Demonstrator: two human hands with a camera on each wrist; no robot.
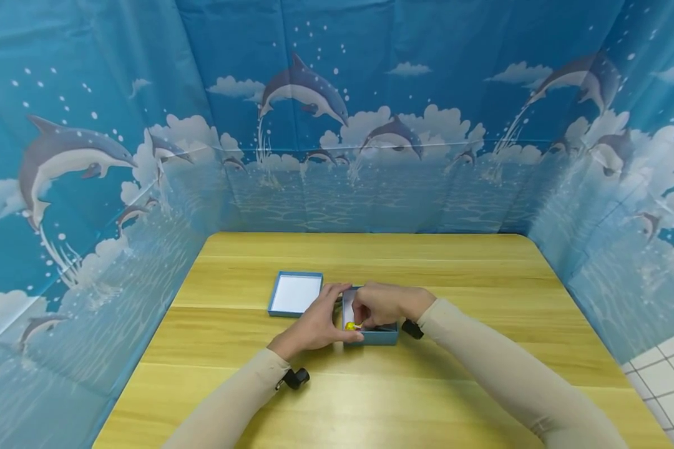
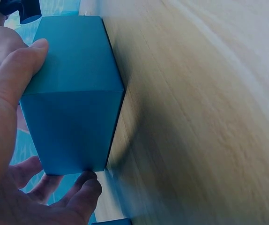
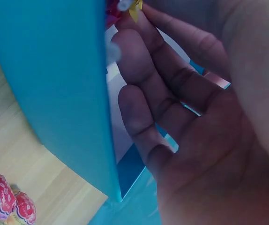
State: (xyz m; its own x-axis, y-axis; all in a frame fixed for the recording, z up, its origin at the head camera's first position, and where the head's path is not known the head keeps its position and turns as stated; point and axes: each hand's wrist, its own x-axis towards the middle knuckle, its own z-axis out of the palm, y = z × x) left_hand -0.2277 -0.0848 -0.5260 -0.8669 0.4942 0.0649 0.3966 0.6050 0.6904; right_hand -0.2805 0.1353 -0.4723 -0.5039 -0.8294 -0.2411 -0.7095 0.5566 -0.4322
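Observation:
An open blue box [image 1: 379,338] stands on the table. My left hand [image 1: 314,321] grips it from the left, thumb on its near wall, fingers against its left side; the left wrist view shows the same hold on the blue box [image 2: 78,126]. Inside the box, my right hand [image 1: 379,302] has bent fingers and pinches what looks like a wrapped lollipop. Its yellow wrapper [image 1: 351,326] shows beside the fingertips. From the right wrist, a red and yellow wrapper [image 3: 113,13] with a white stick appears at the fingers, partly cut off by the frame.
A blue box lid [image 1: 296,293] with a white inside lies left of the box. Several wrapped lollipops [image 3: 3,194] lie on the table outside the box wall. The wooden table [image 1: 427,399] meets a dolphin-print curtain [image 1: 337,187] at the back and sides.

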